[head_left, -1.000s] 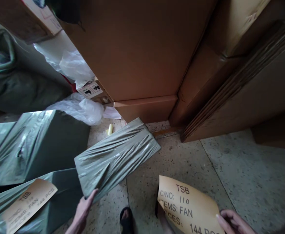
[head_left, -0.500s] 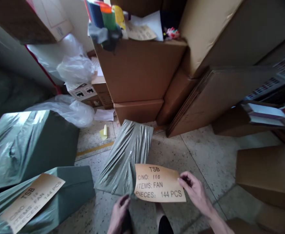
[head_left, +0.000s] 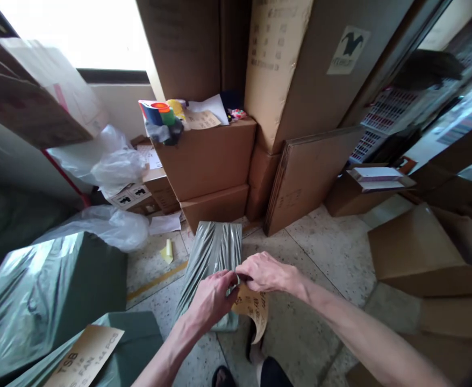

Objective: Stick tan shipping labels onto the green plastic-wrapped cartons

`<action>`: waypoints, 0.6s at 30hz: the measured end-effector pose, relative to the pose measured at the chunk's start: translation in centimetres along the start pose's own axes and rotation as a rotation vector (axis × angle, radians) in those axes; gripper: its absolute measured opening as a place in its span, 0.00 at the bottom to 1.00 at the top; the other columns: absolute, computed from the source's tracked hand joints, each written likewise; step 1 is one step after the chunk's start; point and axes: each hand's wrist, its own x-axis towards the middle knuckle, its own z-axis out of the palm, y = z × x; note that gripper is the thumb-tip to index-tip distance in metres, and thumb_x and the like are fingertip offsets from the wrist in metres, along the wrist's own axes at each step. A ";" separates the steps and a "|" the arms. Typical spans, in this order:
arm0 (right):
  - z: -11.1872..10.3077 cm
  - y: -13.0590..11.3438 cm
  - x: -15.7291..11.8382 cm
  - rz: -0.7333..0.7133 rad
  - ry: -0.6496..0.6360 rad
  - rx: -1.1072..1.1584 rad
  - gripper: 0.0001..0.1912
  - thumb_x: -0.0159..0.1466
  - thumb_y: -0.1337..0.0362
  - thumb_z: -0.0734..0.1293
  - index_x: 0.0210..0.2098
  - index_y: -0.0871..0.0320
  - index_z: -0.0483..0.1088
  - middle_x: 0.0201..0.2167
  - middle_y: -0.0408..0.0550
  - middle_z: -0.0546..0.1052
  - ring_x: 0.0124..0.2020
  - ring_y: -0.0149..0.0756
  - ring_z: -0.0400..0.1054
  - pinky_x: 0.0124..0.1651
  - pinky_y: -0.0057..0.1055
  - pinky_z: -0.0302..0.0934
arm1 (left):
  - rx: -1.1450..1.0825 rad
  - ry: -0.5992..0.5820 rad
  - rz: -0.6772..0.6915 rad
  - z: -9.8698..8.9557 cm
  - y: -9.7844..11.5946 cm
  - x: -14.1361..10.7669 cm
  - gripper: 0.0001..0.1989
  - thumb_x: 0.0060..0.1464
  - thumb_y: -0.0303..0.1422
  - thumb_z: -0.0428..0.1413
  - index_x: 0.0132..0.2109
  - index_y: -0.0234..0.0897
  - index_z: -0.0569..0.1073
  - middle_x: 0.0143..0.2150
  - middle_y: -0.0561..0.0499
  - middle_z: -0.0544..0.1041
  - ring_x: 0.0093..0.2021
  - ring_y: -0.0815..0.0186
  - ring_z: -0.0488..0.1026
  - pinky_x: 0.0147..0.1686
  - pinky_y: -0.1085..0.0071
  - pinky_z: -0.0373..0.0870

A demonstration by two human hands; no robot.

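My left hand (head_left: 216, 293) and my right hand (head_left: 265, 272) meet over a wrapped package, their fingertips pinched together at the upper edge of a printed paper label (head_left: 256, 312). The label hangs down from them, curled at its lower end and seen at a slant. Fingers hide its top edge, so exactly where each hand grips is partly covered. Below lies the package in grey-green plastic (head_left: 214, 247), flat on the floor. A similar label (head_left: 88, 355) rests on another green-wrapped package (head_left: 137, 336) at the lower left.
Stacked cardboard boxes (head_left: 212, 161) stand ahead, with tape rolls (head_left: 160, 110) and papers on top. Flattened cartons (head_left: 308, 183) lean beside them. An open carton (head_left: 417, 252) sits at right. Clear plastic bags (head_left: 115, 228) and a larger green package (head_left: 74, 285) are at left.
The label was held flat and readable by my right hand, with my left hand apart. Now both hands are together at its edge and it hangs turned and curled. The view has tilted upward.
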 end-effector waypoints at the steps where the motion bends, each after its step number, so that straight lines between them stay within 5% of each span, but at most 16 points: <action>1: -0.2 0.1 0.3 -0.016 0.003 -0.017 0.11 0.59 0.66 0.64 0.40 0.51 0.74 0.35 0.46 0.82 0.35 0.41 0.74 0.32 0.34 0.53 | 0.007 -0.011 -0.008 -0.2 -0.2 0.2 0.07 0.59 0.29 0.50 0.35 0.40 0.72 0.35 0.48 0.80 0.34 0.61 0.76 0.34 0.67 0.65; 6: -0.6 2.4 1.6 0.024 0.098 -0.053 0.18 0.59 0.67 0.66 0.49 0.53 0.72 0.41 0.51 0.81 0.44 0.45 0.73 0.43 0.37 0.64 | -0.086 -0.041 -0.086 -0.6 -1.1 2.3 0.08 0.59 0.30 0.49 0.34 0.40 0.71 0.29 0.50 0.78 0.29 0.64 0.72 0.31 0.69 0.61; 9: -1.3 4.7 1.3 0.106 0.349 0.078 0.37 0.58 0.64 0.71 0.65 0.55 0.59 0.55 0.56 0.77 0.55 0.49 0.68 0.57 0.46 0.64 | -0.166 0.000 -0.188 -0.4 -2.4 3.8 0.07 0.58 0.32 0.51 0.32 0.40 0.71 0.26 0.52 0.77 0.27 0.65 0.70 0.30 0.69 0.61; 11: -1.0 6.5 0.2 0.201 0.567 0.294 0.36 0.61 0.59 0.70 0.66 0.52 0.57 0.60 0.53 0.73 0.59 0.47 0.66 0.61 0.47 0.62 | -0.271 0.076 -0.271 -0.5 -3.7 4.6 0.07 0.57 0.34 0.53 0.33 0.39 0.73 0.27 0.52 0.77 0.29 0.64 0.71 0.31 0.69 0.63; 14: 2.6 8.4 -1.7 0.482 0.783 0.737 0.23 0.64 0.52 0.66 0.57 0.51 0.68 0.53 0.51 0.77 0.52 0.42 0.71 0.54 0.42 0.67 | -0.554 0.215 -0.403 -1.1 -5.6 5.4 0.10 0.54 0.40 0.57 0.34 0.37 0.75 0.29 0.51 0.78 0.31 0.62 0.72 0.33 0.69 0.67; 18: 10.7 8.2 -2.0 0.788 0.682 1.317 0.28 0.57 0.41 0.69 0.47 0.55 0.72 0.47 0.53 0.79 0.45 0.42 0.74 0.44 0.36 0.68 | -0.894 0.329 -0.537 -1.8 -8.0 6.0 0.16 0.49 0.46 0.63 0.35 0.36 0.76 0.29 0.52 0.78 0.32 0.64 0.72 0.34 0.70 0.68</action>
